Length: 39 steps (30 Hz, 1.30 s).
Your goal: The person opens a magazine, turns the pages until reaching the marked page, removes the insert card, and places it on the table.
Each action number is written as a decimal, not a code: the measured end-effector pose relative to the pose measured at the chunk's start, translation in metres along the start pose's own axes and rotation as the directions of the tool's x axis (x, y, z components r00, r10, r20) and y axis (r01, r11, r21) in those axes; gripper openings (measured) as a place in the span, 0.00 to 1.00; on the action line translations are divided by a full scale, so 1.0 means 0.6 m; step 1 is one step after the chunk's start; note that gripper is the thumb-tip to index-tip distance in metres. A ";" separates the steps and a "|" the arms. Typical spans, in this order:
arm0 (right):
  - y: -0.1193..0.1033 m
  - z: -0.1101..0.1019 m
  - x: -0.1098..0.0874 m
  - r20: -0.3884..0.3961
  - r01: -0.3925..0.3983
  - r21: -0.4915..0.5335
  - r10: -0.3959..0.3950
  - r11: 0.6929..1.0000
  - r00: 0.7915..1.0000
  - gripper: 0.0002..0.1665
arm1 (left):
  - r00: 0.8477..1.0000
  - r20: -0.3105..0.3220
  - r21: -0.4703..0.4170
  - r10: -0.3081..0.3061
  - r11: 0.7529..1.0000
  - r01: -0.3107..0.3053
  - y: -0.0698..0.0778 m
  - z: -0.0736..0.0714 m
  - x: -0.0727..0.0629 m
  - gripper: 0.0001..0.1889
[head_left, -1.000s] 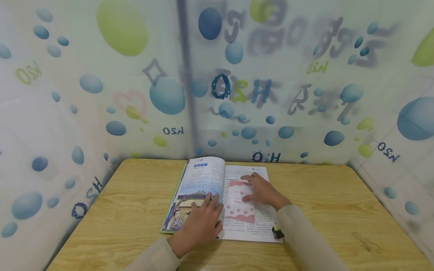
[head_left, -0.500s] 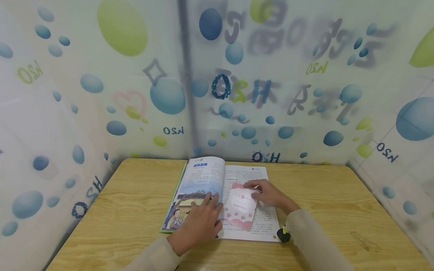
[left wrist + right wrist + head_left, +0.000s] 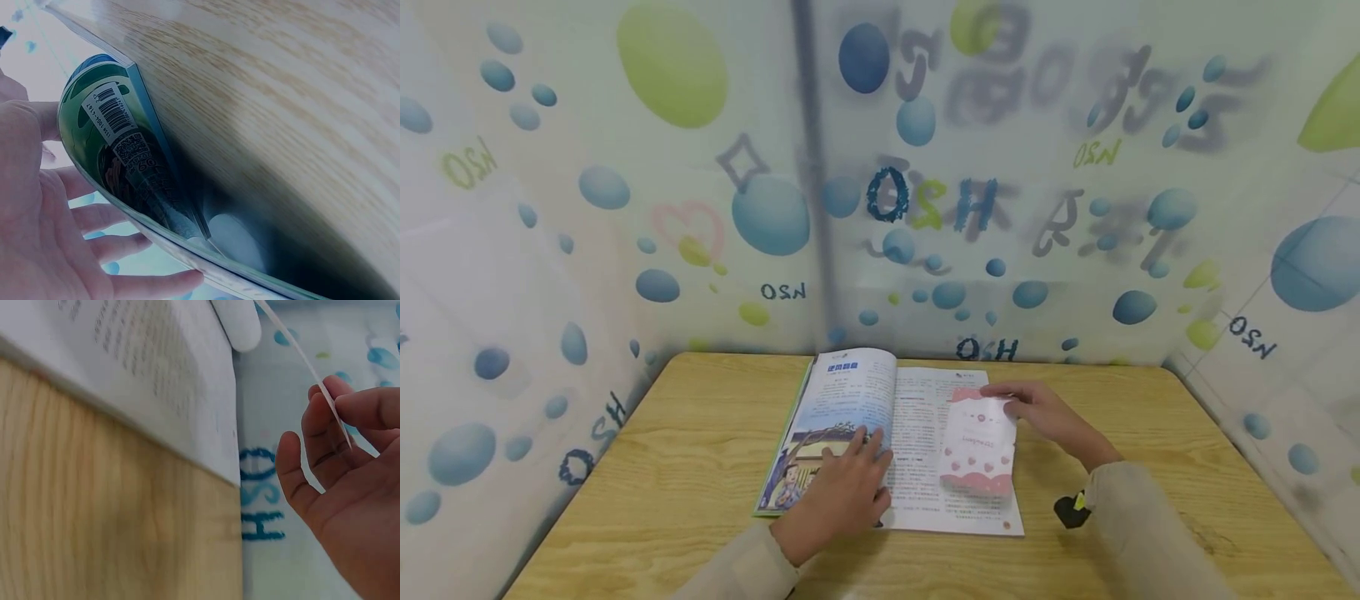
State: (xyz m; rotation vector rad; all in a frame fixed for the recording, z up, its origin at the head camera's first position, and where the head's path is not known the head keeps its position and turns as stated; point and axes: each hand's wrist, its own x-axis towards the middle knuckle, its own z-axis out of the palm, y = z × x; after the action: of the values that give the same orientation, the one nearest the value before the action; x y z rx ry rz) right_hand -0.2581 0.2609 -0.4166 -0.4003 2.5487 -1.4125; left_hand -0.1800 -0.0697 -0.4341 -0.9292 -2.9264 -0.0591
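Note:
An open magazine (image 3: 917,492) lies on the wooden table, its left-hand pages arching up near the spine. My left hand (image 3: 837,500) rests on the illustrated left page with fingers spread. In the left wrist view, the curved green cover (image 3: 94,140) with a barcode shows beside the left hand's fingers. My right hand (image 3: 1060,423) pinches a thin pink-and-white strawberry-print packet (image 3: 977,446) by its upper right edge, thumb against fingers. The packet overlaps the right page in the head view. From the right wrist it appears edge-on as a thin strip.
The wooden table (image 3: 662,467) extends around the magazine on both sides. A white curtain (image 3: 1045,333) with blue and green bubble prints encloses the back and sides. A small black object (image 3: 1072,510) with a yellow strip hangs beside the right sleeve.
My right hand has taken hold of the packet, which lay flat on the right page, and carried it rightward to that page's outer edge. The left hand stays in place.

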 end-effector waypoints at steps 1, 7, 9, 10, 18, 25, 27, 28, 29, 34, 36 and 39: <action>0.001 -0.010 -0.005 -0.002 -0.005 -0.001 0.005 1.000 1.000 0.24 | 1.000 -0.003 0.000 0.001 1.000 -0.001 -0.001 0.001 0.000 0.24; 0.011 -0.068 -0.034 -0.001 -0.007 -0.056 0.007 0.998 1.000 0.23 | 1.000 -0.013 0.003 0.004 1.000 -0.004 -0.004 0.001 -0.001 0.23; 0.015 -0.083 -0.042 -0.003 -0.001 -0.080 0.000 0.997 1.000 0.23 | 1.000 -0.009 0.001 0.002 1.000 -0.002 -0.004 0.001 -0.002 0.23; 0.016 -0.089 -0.045 -0.005 0.004 -0.091 -0.004 0.996 1.000 0.23 | 1.000 -0.007 -0.002 0.000 1.000 0.000 -0.004 0.000 -0.002 0.23; 0.022 -0.116 -0.063 -0.024 0.054 -0.189 -0.059 0.981 0.998 0.22 | 1.000 -0.001 -0.022 -0.005 1.000 0.005 -0.004 0.002 -0.002 0.23; 0.033 -0.123 -0.070 -0.002 0.068 -0.185 -0.069 0.980 0.998 0.21 | 1.000 0.003 -0.021 -0.005 1.000 0.005 -0.005 0.004 0.000 0.24; 0.035 -0.125 -0.071 0.002 0.053 -0.181 -0.054 0.982 0.999 0.21 | 1.000 0.000 -0.020 -0.005 1.000 0.005 -0.005 0.004 0.000 0.24; 0.037 -0.126 -0.072 0.005 0.047 -0.182 -0.047 0.982 0.999 0.21 | 1.000 -0.004 -0.019 -0.005 1.000 0.005 -0.005 0.004 0.000 0.24; 0.039 -0.126 -0.073 0.006 0.040 -0.185 -0.040 0.982 0.999 0.21 | 1.000 -0.010 -0.019 -0.004 1.000 0.004 -0.005 0.004 0.000 0.24; 0.052 -0.128 -0.074 -0.002 0.008 -0.187 -0.009 0.982 1.000 0.21 | 1.000 -0.024 -0.029 -0.001 1.000 0.001 -0.004 0.005 0.001 0.23; 0.060 -0.127 -0.074 -0.003 -0.005 -0.177 0.005 0.984 1.000 0.22 | 1.000 -0.020 -0.033 -0.002 0.999 0.001 -0.003 0.006 0.001 0.23; 0.074 -0.126 -0.075 0.000 -0.021 -0.160 0.021 0.987 1.000 0.21 | 1.000 -0.015 -0.035 -0.003 0.999 0.003 -0.003 0.006 0.001 0.23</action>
State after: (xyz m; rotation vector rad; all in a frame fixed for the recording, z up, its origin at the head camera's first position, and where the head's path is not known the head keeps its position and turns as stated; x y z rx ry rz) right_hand -0.2445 0.3584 -0.4128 -0.3984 2.6664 -1.2032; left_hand -0.1817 -0.0704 -0.4378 -0.9249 -2.9225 -0.1177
